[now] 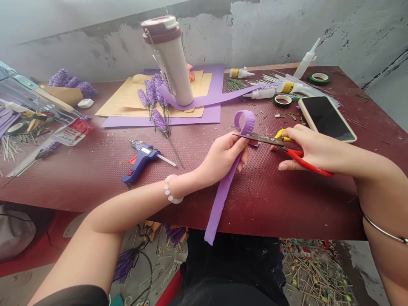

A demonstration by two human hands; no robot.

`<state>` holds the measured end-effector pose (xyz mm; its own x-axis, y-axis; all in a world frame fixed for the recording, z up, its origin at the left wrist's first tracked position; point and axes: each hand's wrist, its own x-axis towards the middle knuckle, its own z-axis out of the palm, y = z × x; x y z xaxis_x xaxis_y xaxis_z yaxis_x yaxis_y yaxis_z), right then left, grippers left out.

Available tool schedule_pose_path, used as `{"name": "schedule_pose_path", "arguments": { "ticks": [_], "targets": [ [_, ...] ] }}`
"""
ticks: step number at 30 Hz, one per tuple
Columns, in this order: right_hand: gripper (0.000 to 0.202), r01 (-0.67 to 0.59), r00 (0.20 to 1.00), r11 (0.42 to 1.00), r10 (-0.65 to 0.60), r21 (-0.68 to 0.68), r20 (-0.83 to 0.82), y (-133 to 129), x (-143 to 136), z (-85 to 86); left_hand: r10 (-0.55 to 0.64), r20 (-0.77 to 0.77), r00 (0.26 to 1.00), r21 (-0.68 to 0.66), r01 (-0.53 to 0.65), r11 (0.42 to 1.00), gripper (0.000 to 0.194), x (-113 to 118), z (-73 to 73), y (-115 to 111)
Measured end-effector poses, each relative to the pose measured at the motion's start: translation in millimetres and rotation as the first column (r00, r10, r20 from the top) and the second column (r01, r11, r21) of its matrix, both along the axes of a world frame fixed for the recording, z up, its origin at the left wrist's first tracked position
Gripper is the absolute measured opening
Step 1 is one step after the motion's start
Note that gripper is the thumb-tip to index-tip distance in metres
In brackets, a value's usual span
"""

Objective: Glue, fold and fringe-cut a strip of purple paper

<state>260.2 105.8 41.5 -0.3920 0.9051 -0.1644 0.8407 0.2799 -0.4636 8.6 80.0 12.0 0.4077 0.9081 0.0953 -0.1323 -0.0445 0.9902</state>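
Observation:
My left hand (223,155) pinches a purple crepe paper strip (221,195) between thumb and fingers. One end of the strip curls up above the hand, its edge cut into a fine fringe; the plain end hangs down past the table's front edge. My right hand (306,148) grips a pair of scissors (270,139) with one red and one yellow handle loop. The blades point left and meet the strip just above my left thumb. How far apart the blades are is hard to see.
A blue glue gun (142,161) lies left of my left hand. Behind stand a tumbler (174,63) on paper sheets and purple flower stems (159,121). A phone (328,119), green tape rolls (282,100), glue bottles (307,59) and wires (236,85) lie at the right and back.

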Motion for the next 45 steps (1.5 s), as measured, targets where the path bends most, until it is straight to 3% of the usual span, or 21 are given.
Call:
{"name": "schedule_pose_path", "arguments": {
  "ticks": [5, 9, 14, 18, 22, 35, 42, 45],
  "targets": [
    [0.095, -0.027, 1.0, 0.997, 0.026, 0.076, 0.018, 2.2, -0.6, -4.9, -0.033, -0.05, 0.998, -0.006, 0.032, 0.999, 0.044, -0.3, -3.9, 0.8],
    [0.09, -0.046, 0.999, 0.997, 0.046, 0.062, -0.009, 2.0, -4.4, -2.0, -0.019, -0.069, 0.997, 0.047, 0.022, 0.999, 0.034, -1.9, -7.6, 2.1],
    [0.061, -0.059, 0.994, 0.998, 0.058, -0.004, -0.094, -2.2, -8.2, 6.0, -0.028, -0.041, 0.999, 0.08, 0.031, 0.996, 0.031, -2.4, -9.9, 3.0],
    [0.03, -0.065, 0.994, 0.996, 0.069, 0.053, -0.088, -2.8, -7.4, 6.2, -0.032, -0.025, 0.999, 0.061, 0.033, 0.998, 0.033, -2.1, -8.9, 1.9],
    [0.019, -0.093, 0.994, 0.992, 0.098, 0.087, -0.051, -2.3, -7.8, 8.3, -0.051, 0.008, 0.999, 0.053, 0.051, 0.997, 0.033, -2.4, -7.2, 1.4],
    [0.024, -0.097, 0.995, 0.976, 0.09, 0.193, 0.047, -3.7, -2.1, 9.4, -0.049, 0.021, 0.999, -0.097, 0.051, 0.994, 0.033, 3.2, 0.1, 1.6],
    [0.033, -0.173, 0.982, 0.985, 0.173, 0.002, -0.071, 4.9, 11.7, -2.0, -0.09, 0.024, 0.996, -0.111, 0.092, 0.99, 0.027, -1.5, 0.5, -0.9],
    [0.038, -0.187, 0.975, 0.98, 0.176, -0.074, -0.134, 7.2, 17.4, -6.8, -0.122, 0.073, 0.99, -0.083, 0.128, 0.988, 0.038, -2.8, -1.2, -2.6]
  ]
}}
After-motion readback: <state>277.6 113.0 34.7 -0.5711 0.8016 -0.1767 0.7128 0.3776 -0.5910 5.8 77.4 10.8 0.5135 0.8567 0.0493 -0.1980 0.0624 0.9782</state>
